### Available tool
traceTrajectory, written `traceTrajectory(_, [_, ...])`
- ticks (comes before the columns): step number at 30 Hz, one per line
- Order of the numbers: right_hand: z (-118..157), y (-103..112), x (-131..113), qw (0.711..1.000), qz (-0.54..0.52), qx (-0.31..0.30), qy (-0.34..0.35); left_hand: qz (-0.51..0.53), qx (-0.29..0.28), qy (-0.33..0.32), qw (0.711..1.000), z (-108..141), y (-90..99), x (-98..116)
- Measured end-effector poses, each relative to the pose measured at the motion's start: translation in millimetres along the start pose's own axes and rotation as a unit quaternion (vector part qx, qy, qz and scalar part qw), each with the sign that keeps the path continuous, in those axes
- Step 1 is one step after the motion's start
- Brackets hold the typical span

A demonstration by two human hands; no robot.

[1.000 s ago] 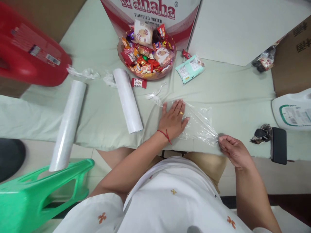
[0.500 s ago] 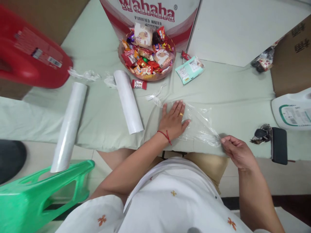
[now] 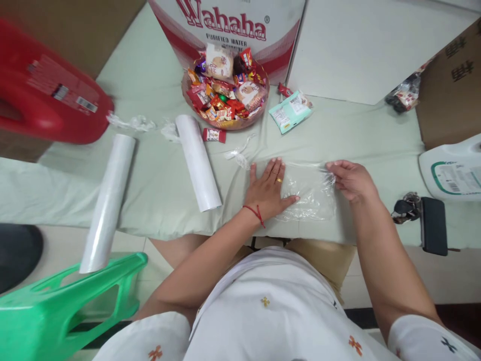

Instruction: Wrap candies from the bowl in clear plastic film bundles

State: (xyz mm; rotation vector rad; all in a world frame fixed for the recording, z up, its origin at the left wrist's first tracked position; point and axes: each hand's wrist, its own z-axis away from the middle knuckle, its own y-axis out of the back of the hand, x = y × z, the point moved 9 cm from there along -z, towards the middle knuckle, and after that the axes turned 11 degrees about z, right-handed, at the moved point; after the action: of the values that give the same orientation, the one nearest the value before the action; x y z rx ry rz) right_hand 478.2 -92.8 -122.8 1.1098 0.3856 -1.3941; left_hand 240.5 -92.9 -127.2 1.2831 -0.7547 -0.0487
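Note:
A clear plastic bag (image 3: 310, 193) lies spread on the pale green cloth near the table's front edge. My left hand (image 3: 266, 188) rests flat on the bag's left part, fingers spread, with a ring and a red wrist string. At the bag's upper right corner, my right hand (image 3: 349, 179) pinches the film between thumb and fingers. A small twisted piece of plastic (image 3: 238, 156) lies just beyond my left fingertips. To the left are two white plastic rolls, one (image 3: 198, 163) on the cloth and another (image 3: 108, 203) jutting over the front edge.
A bowl of wrapped sweets (image 3: 225, 123) stands before a Wahaha box (image 3: 278, 55). A mint packet (image 3: 290, 112) lies nearby. Red jug (image 3: 90, 120) at left, white jug (image 3: 451, 168), keys (image 3: 408, 208) and black phone (image 3: 434, 225) at right; green stool (image 3: 41, 306) below left.
My right hand has moved away from the front edge, up to the bag's upper right corner. The bag's right part is now spread wider. My left hand stays flat in place.

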Motion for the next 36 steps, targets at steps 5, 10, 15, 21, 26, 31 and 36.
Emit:
traceTrajectory(5, [-8,59,-5,0.981,0.076,0.172,0.055,0.008,-0.017,0.009,1.0,-2,-1.8,-1])
traceTrajectory(10, [1,-2,-69,0.903,0.285,0.089,0.31,0.006,-0.022,0.018,1.0,-3,-4.0,-3])
traceTrajectory(15, [1,-103,-83,0.802,0.468,-0.13,0.348,0.0,-0.022,0.024,0.999,-3,-4.9,-4])
traceTrajectory(21, [-24,-110,-80,0.88,0.337,-0.275,0.193,0.003,-0.01,0.027,1.0,-2,-1.3,-3])
traceTrajectory(26, [-34,-100,-74,0.903,0.272,-0.309,0.124,-0.003,0.033,-0.042,0.999,4,6.1,6])
traceTrajectory(31, [-51,-88,-70,0.919,0.254,-0.28,0.109,-0.009,0.033,-0.156,0.987,14,6.2,21])
traceTrajectory(36, [-63,-62,-90,0.931,0.285,-0.169,0.156,0.002,0.002,-0.139,0.99,12,3.5,19])
